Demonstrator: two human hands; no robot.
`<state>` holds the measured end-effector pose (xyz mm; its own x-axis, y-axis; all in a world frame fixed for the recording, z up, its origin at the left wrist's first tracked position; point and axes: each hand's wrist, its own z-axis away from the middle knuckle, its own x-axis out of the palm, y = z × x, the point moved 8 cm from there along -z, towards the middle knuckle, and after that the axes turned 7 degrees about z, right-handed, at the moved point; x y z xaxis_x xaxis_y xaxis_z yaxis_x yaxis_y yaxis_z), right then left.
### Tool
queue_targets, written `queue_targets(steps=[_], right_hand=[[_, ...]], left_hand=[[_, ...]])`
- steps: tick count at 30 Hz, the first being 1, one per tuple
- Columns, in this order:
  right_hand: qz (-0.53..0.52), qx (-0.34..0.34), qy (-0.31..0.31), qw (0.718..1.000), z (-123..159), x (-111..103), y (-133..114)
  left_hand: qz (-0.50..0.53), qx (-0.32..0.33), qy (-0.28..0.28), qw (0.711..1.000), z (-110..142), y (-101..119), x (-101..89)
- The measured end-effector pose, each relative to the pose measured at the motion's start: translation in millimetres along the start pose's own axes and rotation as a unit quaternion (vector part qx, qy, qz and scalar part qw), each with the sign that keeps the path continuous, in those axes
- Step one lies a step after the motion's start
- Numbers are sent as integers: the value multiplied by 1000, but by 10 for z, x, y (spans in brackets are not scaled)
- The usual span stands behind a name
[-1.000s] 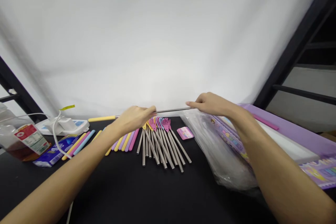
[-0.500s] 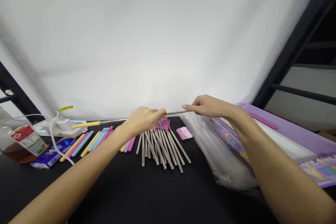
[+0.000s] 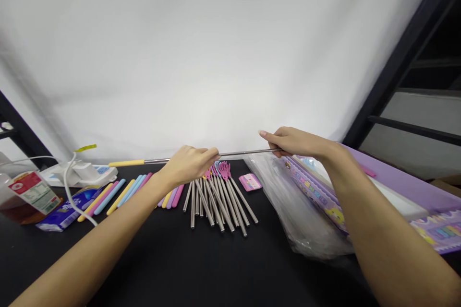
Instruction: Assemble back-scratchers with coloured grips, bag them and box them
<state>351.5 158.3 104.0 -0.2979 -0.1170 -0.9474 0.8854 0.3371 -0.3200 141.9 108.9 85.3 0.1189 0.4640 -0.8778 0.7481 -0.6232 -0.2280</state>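
Both my hands hold one long thin metal rod (image 3: 237, 154) level above the black table. My left hand (image 3: 189, 163) is closed round its middle. My right hand (image 3: 290, 141) pinches its right end. A yellow handle (image 3: 126, 163) caps the rod's left end. Below the rod lies a fan of several metal rods (image 3: 216, 199) with small pink, blue and yellow hand-shaped tips (image 3: 220, 169). To their left several loose coloured sleeves (image 3: 122, 192) in yellow, pink, blue and purple lie side by side.
A small pink card (image 3: 251, 182) lies right of the rods. Clear plastic bags (image 3: 302, 216) and purple printed packaging (image 3: 396, 192) fill the right side. At the left are a white charger with cable (image 3: 77, 172), a blue tissue pack (image 3: 68, 207) and a bottle (image 3: 25, 196). A white backdrop stands behind.
The rod has lengthened between my hands: the right hand has pulled its end further right and the yellow handle sits further left than a second ago. The left hand has stayed round the middle.
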Motion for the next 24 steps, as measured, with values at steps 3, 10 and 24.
queue_targets(steps=[3, 10, 24], right_hand=[[-8, -23, 19, 1000, -44, 53, -160], [-74, 15, 7, 997, -3, -35, 69], [-57, -22, -28, 998, -59, 213, -229]], left_hand=[[-20, -1, 8, 1000, -70, 60, -26], [-54, -1, -22, 998, 71, -90, -4], [-13, -12, 4, 1000, -9, 57, 13]])
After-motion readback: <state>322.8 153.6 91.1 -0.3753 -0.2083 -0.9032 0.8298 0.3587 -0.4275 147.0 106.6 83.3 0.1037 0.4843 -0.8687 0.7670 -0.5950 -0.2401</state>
